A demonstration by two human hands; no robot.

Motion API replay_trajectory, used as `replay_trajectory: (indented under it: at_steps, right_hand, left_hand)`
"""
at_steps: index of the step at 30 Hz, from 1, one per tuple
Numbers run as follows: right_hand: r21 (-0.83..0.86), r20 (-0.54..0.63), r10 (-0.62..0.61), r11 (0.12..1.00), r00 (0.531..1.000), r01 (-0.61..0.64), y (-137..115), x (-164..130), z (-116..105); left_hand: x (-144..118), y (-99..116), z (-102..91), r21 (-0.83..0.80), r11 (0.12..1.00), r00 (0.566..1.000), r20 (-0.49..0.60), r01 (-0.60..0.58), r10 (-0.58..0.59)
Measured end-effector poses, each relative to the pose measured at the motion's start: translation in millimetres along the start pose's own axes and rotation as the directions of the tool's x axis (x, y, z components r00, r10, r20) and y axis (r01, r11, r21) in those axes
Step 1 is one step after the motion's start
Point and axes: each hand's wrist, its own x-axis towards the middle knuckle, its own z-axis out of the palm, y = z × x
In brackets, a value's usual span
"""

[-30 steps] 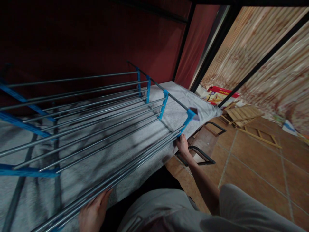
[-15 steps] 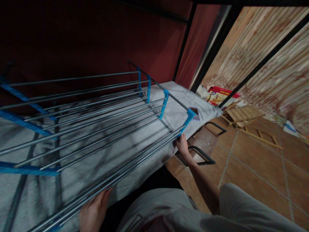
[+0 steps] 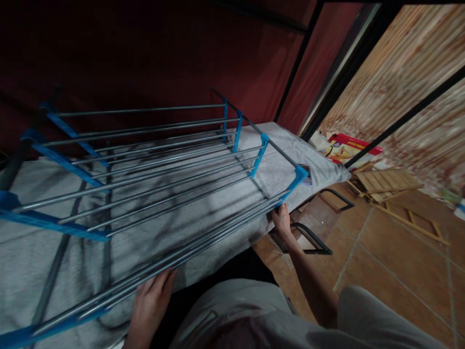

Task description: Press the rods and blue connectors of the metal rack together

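Note:
A drying rack of thin metal rods and blue plastic brackets lies across a grey cloth-covered surface. At the near side, my left hand grips the bundled front rods, its fingertips partly hidden beneath them. My right hand is closed on the rack's near right corner, just below the blue end bracket. Dark tubes cross under the left part of the rack.
A dark red panel stands behind the rack. To the right, a black-framed piece sits below the surface's edge. Wooden slatted pieces and a red and yellow box are on the tiled floor by a rusty corrugated wall.
My view has turned slightly left, so the rack appears further right and more of its left end shows. Both hands keep their places on the rack.

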Motion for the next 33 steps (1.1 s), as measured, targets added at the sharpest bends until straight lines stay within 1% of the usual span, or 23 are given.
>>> replay_trajectory:
  at_steps: [3, 5, 7, 9, 10, 11, 12, 13, 15, 16, 17, 18, 19, 21, 23, 25, 28, 33]
  right_hand:
    - [0.009, 0.013, 0.003, 1.000, 1.000, -0.003, -2, 1, -3]
    - [-0.001, 0.038, 0.005, 1.000, 0.999, -0.005, -2, 2, -5]
    - [-0.022, 0.064, 0.001, 1.000, 0.998, 0.000, 0, 1, -8]
    - [-0.051, 0.084, -0.014, 0.999, 0.996, 0.018, 5, -1, -10]
    - [-0.067, 0.076, -0.018, 0.997, 0.997, 0.023, 7, -1, -11]
    - [-0.080, 0.081, -0.030, 0.996, 0.996, 0.036, 10, 0, -11]
    - [-0.091, 0.086, -0.041, 0.995, 0.995, 0.049, 13, 1, -11]
    - [-0.097, 0.092, -0.048, 0.994, 0.995, 0.057, 15, 3, -11]
    - [-0.092, 0.088, -0.052, 0.994, 0.995, 0.060, 17, 5, -12]
    - [-0.086, 0.092, -0.054, 0.994, 0.994, 0.062, 17, 7, -13]
    - [-0.079, 0.099, -0.056, 0.995, 0.994, 0.064, 16, 8, -14]
    - [-0.073, 0.110, -0.059, 0.995, 0.992, 0.067, 14, 8, -15]
    - [-0.071, 0.120, -0.058, 0.995, 0.991, 0.067, 13, 8, -17]
    - [-0.073, 0.134, -0.053, 0.995, 0.990, 0.063, 9, 8, -20]
    - [-0.076, 0.137, -0.050, 0.995, 0.989, 0.061, 6, 8, -22]
    - [-0.074, 0.136, -0.056, 0.995, 0.989, 0.067, 3, 7, -23]
    - [-0.072, 0.129, -0.080, 0.993, 0.988, 0.090, -1, 7, -24]
    - [-0.093, 0.128, -0.092, 0.990, 0.987, 0.104, -4, 6, -22]
  left_hand:
    - [-11, 15, -12.0, 0.015, 1.000, 1.000, 0.017, 0.022, -0.022]
    - [-27, 20, -19.6, 0.022, 0.999, 0.999, 0.048, 0.025, -0.026]
    - [-49, 22, -26.4, 0.033, 0.998, 0.997, 0.055, 0.049, -0.051]
    - [-71, 20, -32.9, 0.036, 0.989, 0.989, 0.041, 0.140, -0.142]
    - [-80, 19, -36.4, 0.028, 0.977, 0.977, 0.003, 0.211, -0.211]
    - [-88, 17, -40.1, 0.009, 0.955, 0.954, -0.055, 0.295, -0.295]
    - [-93, 14, -44.1, -0.021, 0.921, 0.913, -0.125, 0.389, -0.388]
    - [-96, 11, -48.3, -0.066, 0.875, 0.851, -0.208, 0.480, -0.482]
    - [-96, 4, -56.0, -0.196, 0.763, 0.687, -0.341, 0.616, -0.641]
    - [-92, 0, -59.1, -0.271, 0.709, 0.609, -0.371, 0.651, -0.701]
    - [-88, -3, -61.3, -0.339, 0.667, 0.557, -0.371, 0.664, -0.743]
    - [-82, -5, -62.6, -0.388, 0.644, 0.531, -0.365, 0.660, -0.765]
    - [-76, -7, -62.8, -0.415, 0.638, 0.531, -0.354, 0.649, -0.770]
    - [-63, -7, -60.8, -0.422, 0.650, 0.561, -0.330, 0.632, -0.759]
    - [-52, -6, -56.8, -0.429, 0.652, 0.591, -0.284, 0.625, -0.755]
    - [-44, -4, -52.8, -0.467, 0.630, 0.602, -0.231, 0.621, -0.764]
    - [-39, 0, -49.4, -0.519, 0.603, 0.600, -0.199, 0.606, -0.775]
    - [-39, 4, -48.8, -0.503, 0.598, 0.595, -0.191, 0.624, -0.781]
